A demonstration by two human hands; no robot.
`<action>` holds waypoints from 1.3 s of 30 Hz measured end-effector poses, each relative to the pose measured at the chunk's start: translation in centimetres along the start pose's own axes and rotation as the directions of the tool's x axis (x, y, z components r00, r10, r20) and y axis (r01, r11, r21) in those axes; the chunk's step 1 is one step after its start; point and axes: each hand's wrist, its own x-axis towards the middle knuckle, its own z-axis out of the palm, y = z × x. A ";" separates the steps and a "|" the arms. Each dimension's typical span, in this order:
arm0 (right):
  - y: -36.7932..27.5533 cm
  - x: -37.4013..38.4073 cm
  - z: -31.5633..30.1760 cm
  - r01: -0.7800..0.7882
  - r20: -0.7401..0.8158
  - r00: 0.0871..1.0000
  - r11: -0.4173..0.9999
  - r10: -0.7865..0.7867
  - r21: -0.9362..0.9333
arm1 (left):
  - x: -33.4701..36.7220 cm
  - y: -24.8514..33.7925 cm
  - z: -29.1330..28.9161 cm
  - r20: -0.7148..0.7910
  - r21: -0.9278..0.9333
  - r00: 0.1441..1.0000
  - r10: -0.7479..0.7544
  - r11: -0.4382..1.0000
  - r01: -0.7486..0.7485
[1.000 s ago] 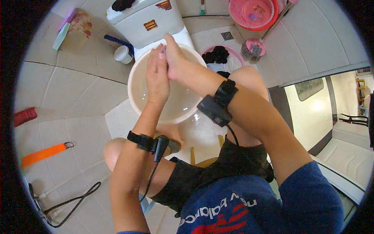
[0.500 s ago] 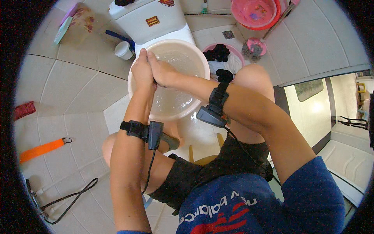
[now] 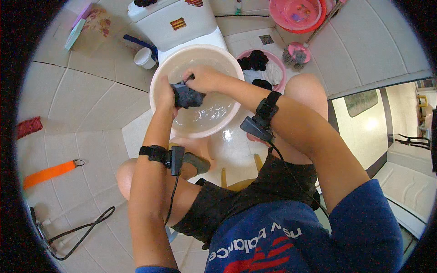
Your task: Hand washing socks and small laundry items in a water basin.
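A bunched dark grey cloth (image 3: 189, 96), its exact kind hidden by the folds, hangs between my hands above a cream basin (image 3: 240, 98). Its left side is gripped by my left hand (image 3: 165, 93), the thumb side facing up. My right hand (image 3: 202, 79) pinches the upper edge near a small dark fold, fingers curled. Cloudy water (image 3: 214, 111) with ripples lies below in the basin. Both wrists wear black straps with small grey boxes and cables.
Behind the basin stands a white toilet (image 3: 191, 27). A pink tub (image 3: 283, 68) of black and white laundry sits to the right, with a toilet brush (image 3: 296, 57) beyond. A white bucket (image 3: 144, 58) is left of the toilet. My knees flank the basin.
My hands were pressed together over the basin with nothing visible between them. Now they are apart with the dark cloth showing between them, and my right hand has moved right.
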 end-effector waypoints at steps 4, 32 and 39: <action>1.9 -0.2 0.0 0.027 -0.250 0.965 0.975 -0.083 -0.219 | 0.0 -1.7 0.1 0.119 0.210 0.983 -0.141 0.971 0.113; 4.8 -0.2 3.5 -0.078 -0.212 0.977 0.935 0.003 -0.346 | 0.5 -4.9 -0.3 -0.056 0.058 0.997 0.059 0.997 -0.056; 5.0 -2.8 5.1 -0.027 -0.170 0.976 0.703 -0.135 -0.710 | -1.3 -6.8 -1.7 -0.096 0.501 0.994 0.059 0.865 -0.003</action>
